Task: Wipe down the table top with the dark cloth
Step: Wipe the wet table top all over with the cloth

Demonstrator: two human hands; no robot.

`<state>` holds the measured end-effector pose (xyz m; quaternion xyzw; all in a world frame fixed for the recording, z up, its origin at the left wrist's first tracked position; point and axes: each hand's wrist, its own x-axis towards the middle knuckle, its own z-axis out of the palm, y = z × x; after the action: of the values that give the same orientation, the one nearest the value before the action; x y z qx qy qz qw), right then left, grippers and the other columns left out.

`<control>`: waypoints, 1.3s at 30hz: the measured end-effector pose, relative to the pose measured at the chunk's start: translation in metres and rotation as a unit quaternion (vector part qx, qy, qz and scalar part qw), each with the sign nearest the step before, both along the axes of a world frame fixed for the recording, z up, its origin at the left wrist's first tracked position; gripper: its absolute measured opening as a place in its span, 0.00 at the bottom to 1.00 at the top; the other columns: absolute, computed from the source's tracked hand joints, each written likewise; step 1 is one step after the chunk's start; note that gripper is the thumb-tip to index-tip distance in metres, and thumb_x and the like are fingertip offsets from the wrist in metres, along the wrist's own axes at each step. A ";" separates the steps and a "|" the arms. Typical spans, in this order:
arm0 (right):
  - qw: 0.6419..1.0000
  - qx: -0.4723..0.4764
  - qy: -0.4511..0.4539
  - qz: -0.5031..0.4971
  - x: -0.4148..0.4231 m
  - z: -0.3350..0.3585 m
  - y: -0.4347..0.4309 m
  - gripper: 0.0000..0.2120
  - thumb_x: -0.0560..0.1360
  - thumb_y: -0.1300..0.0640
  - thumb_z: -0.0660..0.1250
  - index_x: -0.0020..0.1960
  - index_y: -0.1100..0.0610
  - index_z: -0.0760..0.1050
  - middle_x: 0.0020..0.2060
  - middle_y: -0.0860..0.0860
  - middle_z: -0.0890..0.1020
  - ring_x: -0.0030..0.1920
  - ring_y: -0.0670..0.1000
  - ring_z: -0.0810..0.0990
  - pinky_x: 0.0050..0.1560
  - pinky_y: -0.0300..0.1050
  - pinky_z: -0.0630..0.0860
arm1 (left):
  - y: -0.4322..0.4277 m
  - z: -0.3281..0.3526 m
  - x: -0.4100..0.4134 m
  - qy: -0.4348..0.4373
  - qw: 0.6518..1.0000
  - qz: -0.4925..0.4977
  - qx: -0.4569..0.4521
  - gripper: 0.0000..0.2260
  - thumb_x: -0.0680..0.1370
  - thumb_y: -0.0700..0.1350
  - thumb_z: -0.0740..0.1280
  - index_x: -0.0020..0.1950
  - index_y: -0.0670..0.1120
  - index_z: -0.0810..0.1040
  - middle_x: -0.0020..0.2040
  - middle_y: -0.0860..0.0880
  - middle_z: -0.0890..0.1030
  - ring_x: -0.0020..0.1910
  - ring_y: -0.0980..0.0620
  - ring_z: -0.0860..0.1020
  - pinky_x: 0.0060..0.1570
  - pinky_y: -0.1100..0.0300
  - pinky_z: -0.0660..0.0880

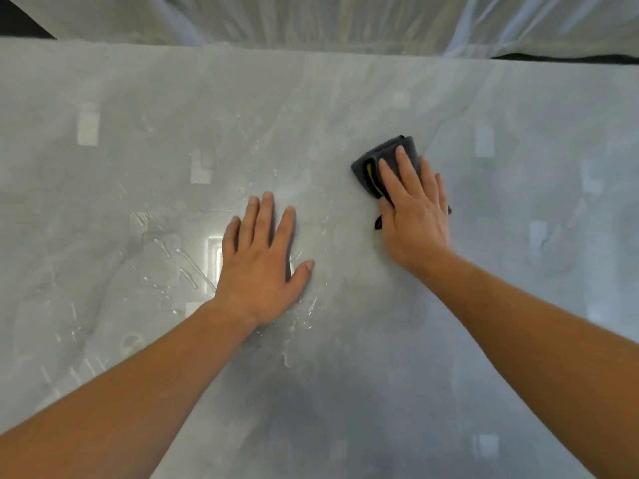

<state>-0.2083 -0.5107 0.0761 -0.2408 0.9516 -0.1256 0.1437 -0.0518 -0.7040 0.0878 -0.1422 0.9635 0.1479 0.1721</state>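
The big grey tabletop [484,323] fills almost the whole picture, with a pale curtain [311,19] hanging behind it at the top. Shiny water streaks [179,264] lie in the left middle of the frame. Your left hand [266,261] lies flat, fingers straight, on the wet part, holding nothing. Your right hand [415,216] is right of the middle, and its grip is not closed: the fingers lie straight and press flat on the dark cloth [361,169]. The cloth is folded, and its long side runs up and down the frame. The water lies to the left of the cloth and lower, so I think your next wipe must go that way, and your left hand is in its path.
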 end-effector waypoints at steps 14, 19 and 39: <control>1.000 -0.004 0.002 -0.018 -0.045 -0.002 -0.030 0.28 0.82 0.56 0.54 0.80 0.46 0.54 0.81 0.47 0.50 0.80 0.57 0.44 0.79 0.56 0.40 | -0.040 0.006 -0.044 0.022 0.999 0.026 0.005 0.34 0.80 0.66 0.52 0.81 0.52 0.49 0.82 0.44 0.40 0.80 0.46 0.36 0.76 0.43 0.36; 0.999 -0.008 0.030 -0.020 -0.041 -0.007 -0.068 0.29 0.81 0.55 0.54 0.80 0.47 0.53 0.81 0.49 0.50 0.80 0.59 0.45 0.79 0.59 0.42 | -0.078 0.003 -0.061 0.006 0.998 0.045 -0.034 0.35 0.79 0.66 0.50 0.81 0.50 0.49 0.82 0.42 0.41 0.80 0.43 0.37 0.76 0.41 0.38; 0.994 0.014 0.019 0.111 -0.077 -0.002 -0.112 0.27 0.81 0.51 0.52 0.80 0.46 0.56 0.81 0.47 0.52 0.80 0.57 0.47 0.79 0.57 0.44 | -0.100 -0.007 -0.057 0.054 0.998 0.022 -0.001 0.32 0.81 0.64 0.52 0.81 0.51 0.55 0.82 0.41 0.49 0.80 0.41 0.45 0.76 0.43 0.44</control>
<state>-0.2858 -0.6230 0.0741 -0.3455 0.9232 -0.0910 0.1417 -0.1088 -0.8040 0.0813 -0.1555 0.9681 0.1581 0.1167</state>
